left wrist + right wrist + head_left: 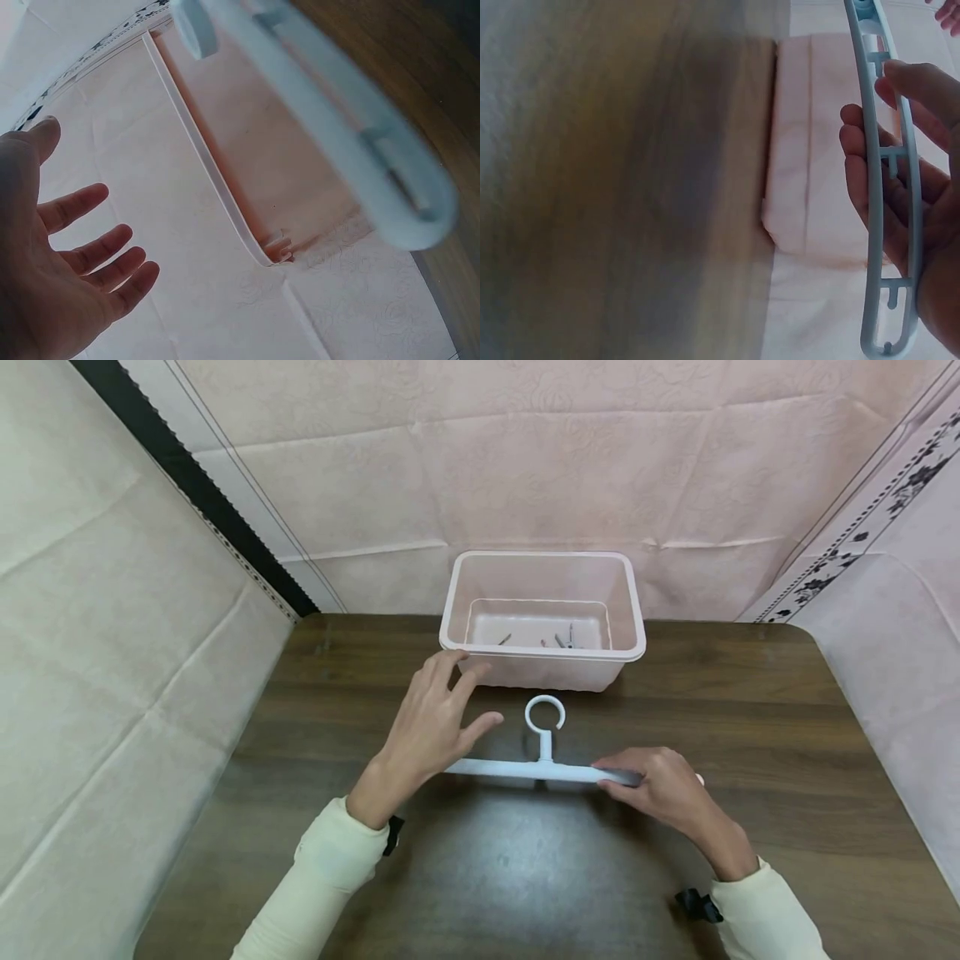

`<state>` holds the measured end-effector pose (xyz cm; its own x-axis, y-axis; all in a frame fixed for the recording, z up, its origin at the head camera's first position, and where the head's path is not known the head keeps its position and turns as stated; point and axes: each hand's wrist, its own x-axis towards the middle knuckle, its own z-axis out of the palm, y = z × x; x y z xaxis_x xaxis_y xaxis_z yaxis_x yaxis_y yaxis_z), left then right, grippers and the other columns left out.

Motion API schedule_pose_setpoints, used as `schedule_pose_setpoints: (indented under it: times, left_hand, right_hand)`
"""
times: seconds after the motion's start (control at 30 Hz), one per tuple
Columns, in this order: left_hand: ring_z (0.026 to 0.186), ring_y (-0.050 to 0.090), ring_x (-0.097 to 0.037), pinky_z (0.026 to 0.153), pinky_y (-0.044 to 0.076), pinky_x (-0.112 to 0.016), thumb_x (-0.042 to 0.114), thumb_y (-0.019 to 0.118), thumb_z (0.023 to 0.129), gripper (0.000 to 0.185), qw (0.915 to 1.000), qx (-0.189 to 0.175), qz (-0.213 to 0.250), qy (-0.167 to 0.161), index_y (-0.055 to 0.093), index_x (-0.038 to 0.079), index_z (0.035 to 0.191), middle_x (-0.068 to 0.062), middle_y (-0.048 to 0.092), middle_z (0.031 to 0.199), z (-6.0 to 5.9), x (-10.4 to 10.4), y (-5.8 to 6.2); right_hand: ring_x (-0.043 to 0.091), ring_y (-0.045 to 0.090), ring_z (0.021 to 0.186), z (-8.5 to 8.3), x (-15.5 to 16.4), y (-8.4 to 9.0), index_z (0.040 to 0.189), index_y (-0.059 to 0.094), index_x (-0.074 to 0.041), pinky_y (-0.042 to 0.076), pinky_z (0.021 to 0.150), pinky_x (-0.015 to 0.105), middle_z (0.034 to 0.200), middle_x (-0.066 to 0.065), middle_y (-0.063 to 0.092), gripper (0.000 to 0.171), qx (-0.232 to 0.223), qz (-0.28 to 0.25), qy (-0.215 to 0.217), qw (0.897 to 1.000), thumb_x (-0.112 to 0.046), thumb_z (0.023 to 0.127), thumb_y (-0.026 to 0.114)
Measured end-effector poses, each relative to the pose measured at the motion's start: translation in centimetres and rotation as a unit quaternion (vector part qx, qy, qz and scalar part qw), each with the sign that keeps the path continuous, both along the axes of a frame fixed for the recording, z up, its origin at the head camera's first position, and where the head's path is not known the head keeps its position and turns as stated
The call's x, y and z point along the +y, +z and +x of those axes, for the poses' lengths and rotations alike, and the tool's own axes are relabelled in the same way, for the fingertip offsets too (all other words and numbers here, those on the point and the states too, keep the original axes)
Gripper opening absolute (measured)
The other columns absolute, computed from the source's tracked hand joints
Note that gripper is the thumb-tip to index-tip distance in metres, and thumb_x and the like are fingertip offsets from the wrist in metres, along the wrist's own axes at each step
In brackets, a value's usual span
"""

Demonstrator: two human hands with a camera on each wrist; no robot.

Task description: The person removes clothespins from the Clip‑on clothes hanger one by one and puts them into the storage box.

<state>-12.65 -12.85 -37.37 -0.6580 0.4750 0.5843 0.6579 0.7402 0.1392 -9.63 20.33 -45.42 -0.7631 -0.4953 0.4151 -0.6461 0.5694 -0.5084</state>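
A pale plastic hanger point(551, 770), a long slotted bar with a round open hook point(545, 713) on top, is held level over the table. My right hand point(663, 789) grips its right part, thumb on the near side. In the right wrist view, the fingers point(856, 176) of that hand wrap the bar, and short pegs show inside its slot. My left hand point(431, 718) hovers by the hanger's left end, fingers spread and holding nothing. From the left wrist view, this hand point(60, 277) is apart from the hanger point(330, 127).
A pale pink plastic bin point(536, 672) stands at the table's back edge, just beyond the hanger. Several small thin items point(571, 637) lie on its floor. Pale cloth point(540, 468) hangs behind the brown wooden table point(510, 885) and at both sides.
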Motion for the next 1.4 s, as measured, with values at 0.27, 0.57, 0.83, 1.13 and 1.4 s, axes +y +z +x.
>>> schedule_pose_setpoints:
  times: [0.27,0.57,0.83,1.13,1.4]
  left_hand:
    - [0.122,0.047,-0.040,0.088,0.045,-0.054,0.038,0.082,0.085,0.060,1.0000,-0.002,0.004,0.002,0.061,0.002,0.128,-0.026,0.049,0.131,0.1,-0.1,0.1]
    - [0.125,0.045,-0.040,0.089,0.045,-0.055,0.037,0.081,0.085,0.059,0.9999,-0.013,-0.001,0.007,0.060,0.003,0.129,-0.026,0.048,0.135,0.3,0.0,0.2]
    - [0.125,0.045,-0.040,0.090,0.044,-0.055,0.036,0.080,0.086,0.058,0.9996,-0.024,-0.009,0.011,0.060,0.003,0.130,-0.026,0.049,0.134,0.5,-0.1,0.0]
    - [0.124,0.045,-0.039,0.090,0.044,-0.054,0.034,0.081,0.086,0.057,0.9991,-0.033,-0.019,0.017,0.060,0.004,0.129,-0.026,0.049,0.134,0.6,-0.2,-0.2]
    - [0.124,0.045,-0.038,0.093,0.044,-0.053,0.035,0.080,0.087,0.057,0.9989,-0.034,-0.025,0.021,0.060,0.004,0.130,-0.024,0.048,0.133,0.6,-0.3,-0.2]
  right_hand:
    - [0.003,0.066,0.074,0.1,-0.8,-0.6,0.098,0.081,-0.015,0.052,0.058,0.029,0.088,-0.009,0.074,0.024,-0.007,0.002,0.013,1.000,-0.008,0.076,0.086]
    - [0.004,0.067,0.078,0.4,-1.3,-0.8,0.100,0.081,-0.014,0.054,0.063,0.032,0.090,-0.006,0.075,0.020,-0.070,0.045,-0.006,0.997,-0.015,0.080,0.085]
    - [0.005,0.066,0.078,0.6,-1.6,-0.9,0.102,0.081,-0.014,0.052,0.063,0.030,0.095,-0.004,0.075,0.020,-0.110,0.071,-0.011,0.991,-0.018,0.083,0.083]
    - [0.003,0.064,0.076,0.6,-1.7,-1.4,0.104,0.081,-0.015,0.049,0.062,0.028,0.097,-0.003,0.075,0.020,-0.130,0.077,-0.008,0.989,-0.021,0.085,0.082]
    - [0.010,0.069,0.084,0.4,-1.7,-1.8,0.103,0.081,-0.016,0.054,0.066,0.033,0.096,-0.005,0.075,0.019,-0.130,0.079,-0.012,0.988,-0.021,0.085,0.081]
